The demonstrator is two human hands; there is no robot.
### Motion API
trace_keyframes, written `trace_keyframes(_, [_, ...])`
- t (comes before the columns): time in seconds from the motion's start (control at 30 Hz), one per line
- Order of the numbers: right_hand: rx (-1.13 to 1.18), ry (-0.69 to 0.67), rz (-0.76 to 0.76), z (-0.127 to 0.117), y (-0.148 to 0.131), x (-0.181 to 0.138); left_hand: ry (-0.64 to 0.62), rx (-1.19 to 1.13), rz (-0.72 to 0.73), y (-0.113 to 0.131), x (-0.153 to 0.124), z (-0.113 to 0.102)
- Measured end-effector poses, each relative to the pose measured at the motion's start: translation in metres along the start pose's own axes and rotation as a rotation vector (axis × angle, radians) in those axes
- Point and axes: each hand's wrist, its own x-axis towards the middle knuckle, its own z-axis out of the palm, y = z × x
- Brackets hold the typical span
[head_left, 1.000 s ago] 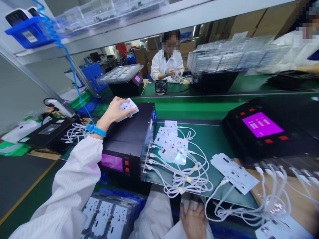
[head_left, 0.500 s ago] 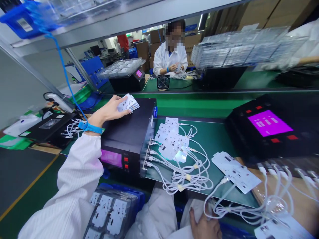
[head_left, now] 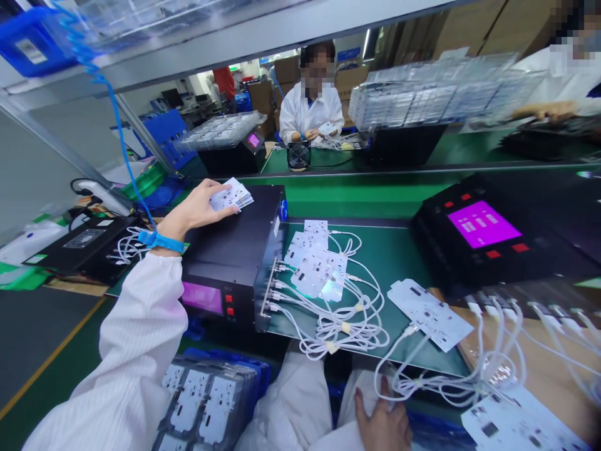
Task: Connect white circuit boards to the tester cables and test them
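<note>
My left hand [head_left: 206, 205], a blue wrist strap behind it, is closed on a small stack of white circuit boards [head_left: 237, 193]. Thumb and fingers grip the stack over the top of a black test box [head_left: 230, 232]; whether the boards touch the box I cannot tell. My right hand [head_left: 382, 419] lies low in the view by my leg, fingers apart, with nothing seen in it. Several white boards [head_left: 317, 269] overlap on the green bench beside the box, with white cables [head_left: 347, 329] among them. Another board [head_left: 429, 313] lies further right, a cable plugged into it.
A second black box [head_left: 498, 225] with a lit pink screen stands at the right. Below the bench, trays of boards [head_left: 188, 401] sit at my left. A metal shelf [head_left: 197, 56] crosses overhead, with a coiled blue cord [head_left: 117, 119] hanging. Co-workers sit across the bench.
The whole view has shifted slightly, so the bench things appear further left. My left hand still holds the boards over the box; my right hand stays low.
</note>
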Motion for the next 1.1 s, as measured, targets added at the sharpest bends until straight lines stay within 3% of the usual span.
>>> trace_keyframes(0.33, [0.033,0.022,-0.099,0.006,-0.041,-0.001,0.006,0.001,0.027,0.0,0.0,0.0])
trace_keyframes(0.7, [0.043,-0.109,0.003,-0.014,-0.016,0.013,-0.026,0.027,0.0,0.005,0.0,-0.002])
trace_keyframes(1.1, [0.043,-0.143,0.008,-0.015,-0.021,0.014,-0.006,0.041,0.024,0.002,0.002,0.003])
